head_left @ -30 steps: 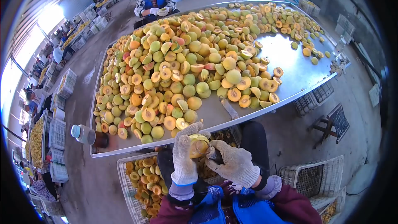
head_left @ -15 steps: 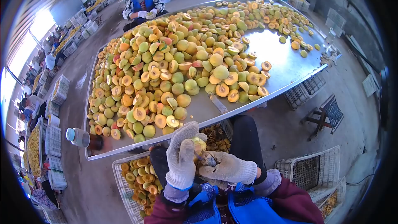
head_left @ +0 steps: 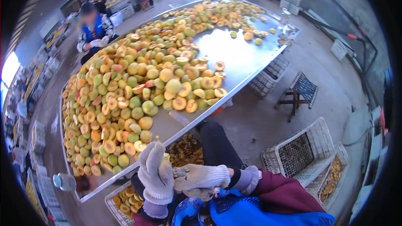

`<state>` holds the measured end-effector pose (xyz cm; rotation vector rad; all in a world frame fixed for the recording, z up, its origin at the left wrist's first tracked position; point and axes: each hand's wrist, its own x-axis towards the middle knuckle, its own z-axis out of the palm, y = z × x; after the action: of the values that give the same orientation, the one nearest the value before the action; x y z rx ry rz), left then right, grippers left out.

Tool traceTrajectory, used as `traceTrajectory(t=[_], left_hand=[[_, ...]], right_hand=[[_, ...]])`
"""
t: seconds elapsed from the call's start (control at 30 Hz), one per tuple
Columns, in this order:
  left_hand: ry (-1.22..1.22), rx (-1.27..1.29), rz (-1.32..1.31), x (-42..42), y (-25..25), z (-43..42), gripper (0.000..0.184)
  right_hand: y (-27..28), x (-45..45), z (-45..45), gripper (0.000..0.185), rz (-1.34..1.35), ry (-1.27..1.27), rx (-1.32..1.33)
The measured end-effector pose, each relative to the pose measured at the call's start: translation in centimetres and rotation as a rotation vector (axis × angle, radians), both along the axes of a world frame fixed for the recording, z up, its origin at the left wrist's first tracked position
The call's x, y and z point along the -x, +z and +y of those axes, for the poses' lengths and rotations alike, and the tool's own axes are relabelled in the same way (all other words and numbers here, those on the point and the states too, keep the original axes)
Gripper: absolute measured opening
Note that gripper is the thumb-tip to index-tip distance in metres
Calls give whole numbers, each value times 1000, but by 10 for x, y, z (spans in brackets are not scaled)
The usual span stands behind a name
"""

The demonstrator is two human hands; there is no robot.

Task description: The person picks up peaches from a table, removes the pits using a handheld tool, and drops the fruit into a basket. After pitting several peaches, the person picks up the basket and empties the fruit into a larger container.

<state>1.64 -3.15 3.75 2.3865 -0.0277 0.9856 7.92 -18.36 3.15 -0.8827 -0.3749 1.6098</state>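
Observation:
Both hands wear pale knit gloves and meet in front of my lap, below the table edge. My left hand [head_left: 155, 171] is wrapped round a yellow fruit, of which only a sliver shows between the fingers. Closed beside it, my right hand [head_left: 201, 180] holds a small dark tool [head_left: 180, 174] against the fruit, mostly hidden by the glove. Halved and whole fruit [head_left: 138, 83] lie heaped on the metal table [head_left: 247, 65]. A crate of fruit halves [head_left: 125, 203] stands at lower left, and more pieces [head_left: 186, 150] lie below the table edge.
A capped jar [head_left: 65, 182] is at the table's left corner. On the right are a folding stool [head_left: 299, 92] and white crates [head_left: 297, 155]. A co-worker [head_left: 94, 29] sits beyond the table's far left side. A faint handle-like object [head_left: 179, 118] lies near the table's front edge.
The view has swung right, so the table and co-worker appear further left. My hands have turned, and the fruit between them is now mostly covered.

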Motion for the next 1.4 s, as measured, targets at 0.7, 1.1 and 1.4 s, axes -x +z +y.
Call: traceTrajectory(t=[0.7,1.1,1.4], left_hand=[[-375,893,152,2,-2,-17,50],[-452,393,-25,6,-8,6,23],[-499,1246,238,25,-20,1,45]], right_hand=[[-18,11,-15,32,438,9,-274],[-25,25,-11,25,534,51,-207],[-16,21,-3,22,313,68,-66]])
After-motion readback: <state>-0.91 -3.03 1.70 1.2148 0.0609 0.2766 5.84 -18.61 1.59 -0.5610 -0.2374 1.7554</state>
